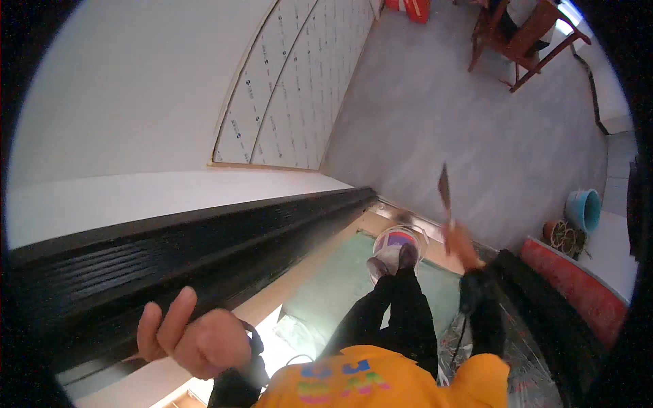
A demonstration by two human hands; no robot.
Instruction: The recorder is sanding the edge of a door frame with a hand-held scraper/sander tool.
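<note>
My right hand [460,245] is closed around the handle of a putty knife [445,192], whose narrow blade points away from me over the grey floor. The blade looks edge-on and a little blurred. My left hand [204,340] is raised at the lower left, its fingers apart and nothing visible in them. It is nearest to a long black ridged frame [163,248], though I cannot tell whether they touch. Far below, my feet appear to be on a white bucket [397,239] with a red and purple label.
A white wall [129,95] with film-covered panels [299,95] rises at the left. Green sheeting [337,272] lies below me. A wooden chair [524,41] is at the far right; a blue bucket [583,209] and a red panel [578,285] are nearer on that side.
</note>
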